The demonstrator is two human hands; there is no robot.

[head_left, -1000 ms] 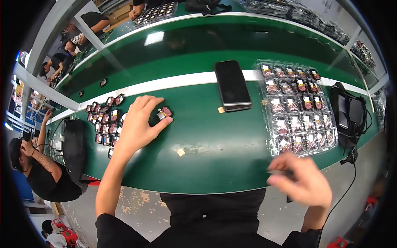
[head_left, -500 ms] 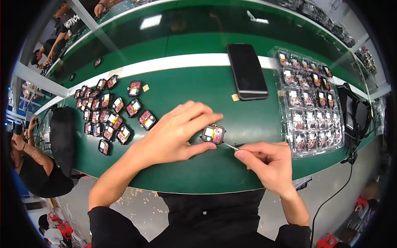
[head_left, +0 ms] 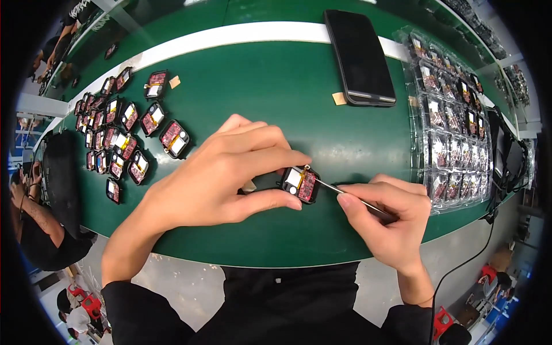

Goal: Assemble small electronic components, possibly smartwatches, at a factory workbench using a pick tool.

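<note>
A small black square watch case (head_left: 309,196) with a red circuit board, a white block and yellow tape sits on the green table. My left hand (head_left: 230,178) pinches it at its left side, index finger at the top edge and thumb at the lower left. From the right, my right hand (head_left: 397,218) grips a thin metal pointed tool (head_left: 329,186) between thumb and fingers. The tool's tip reaches the right part of the red board; whether it touches is too small to tell. A pale scrap (head_left: 249,186) shows partly under my left hand.
Several similar watch cases (head_left: 174,139) lie grouped at the left. A black phone (head_left: 361,60) lies at the back, beside a tan square (head_left: 339,99). Clear plastic trays (head_left: 411,123) of watch cases stand right, near black cables (head_left: 506,155). Another person's arm (head_left: 43,215) shows far left.
The view has shifted, with the table's things moved up and outward. The watch case has turned in my left hand. The tool's tip has gone from the case's lower right edge onto the board area.
</note>
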